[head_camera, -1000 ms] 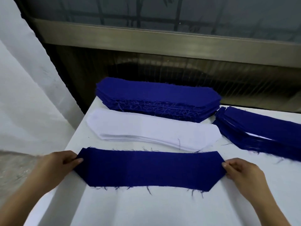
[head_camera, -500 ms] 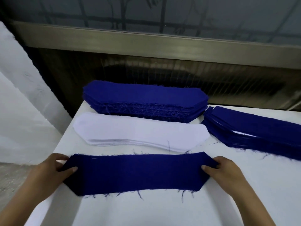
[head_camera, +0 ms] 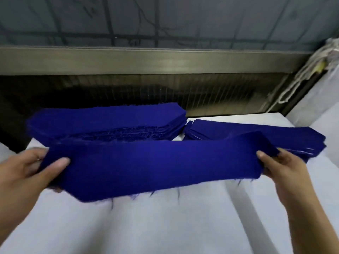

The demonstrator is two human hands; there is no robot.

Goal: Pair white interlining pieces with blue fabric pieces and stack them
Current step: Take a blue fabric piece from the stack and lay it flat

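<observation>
A long blue fabric piece (head_camera: 156,165) with frayed edges is lifted off the white table (head_camera: 165,226) and stretched between my hands. My left hand (head_camera: 31,173) pinches its left end, thumb on top. My right hand (head_camera: 282,169) pinches its right end. Behind it lies a thick stack of blue pieces (head_camera: 106,123) at the back left. A second stack of blue pieces (head_camera: 266,132) with thin white edges showing lies at the back right. The lifted piece hides the white interlining pile.
A dark ribbed panel under a metal rail (head_camera: 165,61) closes off the table's far side. A white cord and cloth bundle (head_camera: 311,70) hangs at the back right. The table's right edge (head_camera: 315,121) falls away near the second stack.
The blue piece lay flat on the table before; both hands have now lifted it and carried it up and to the right, covering the white pile. The camera has swung right.
</observation>
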